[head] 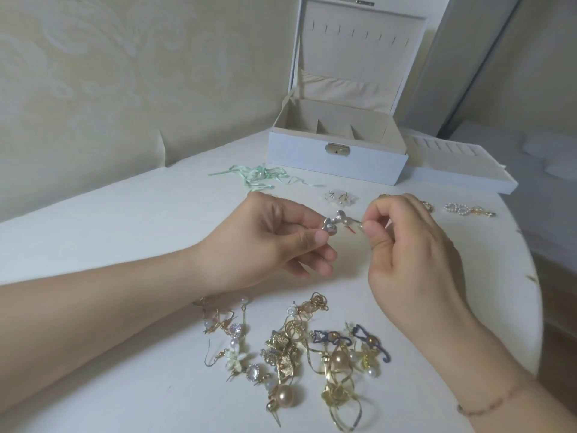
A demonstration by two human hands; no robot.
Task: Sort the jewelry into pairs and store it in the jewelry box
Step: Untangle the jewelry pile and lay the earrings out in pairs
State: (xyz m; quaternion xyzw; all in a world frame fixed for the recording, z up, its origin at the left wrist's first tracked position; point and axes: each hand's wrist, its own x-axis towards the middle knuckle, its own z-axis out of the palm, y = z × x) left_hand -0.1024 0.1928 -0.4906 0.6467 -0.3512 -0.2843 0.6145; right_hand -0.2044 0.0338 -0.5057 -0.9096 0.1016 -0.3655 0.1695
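Note:
My left hand [274, 242] and my right hand [412, 245] hold silver pearl earrings [340, 220] between them above the table. The left pinches one silver piece between thumb and forefinger; the right pinches the thin post end of the other. A tangled pile of gold, pearl and blue earrings [299, 351] lies on the white table [125, 232] below my hands. The white jewelry box [337, 151] stands open at the back, its compartments bare.
A mint green ribbon [262, 175] lies left of the box. White flower earrings [340, 196] and a pearl ring piece [468, 210] rest behind my hands. The box's removable tray [462, 170] sits at the right. The table's curved edge runs close on the right.

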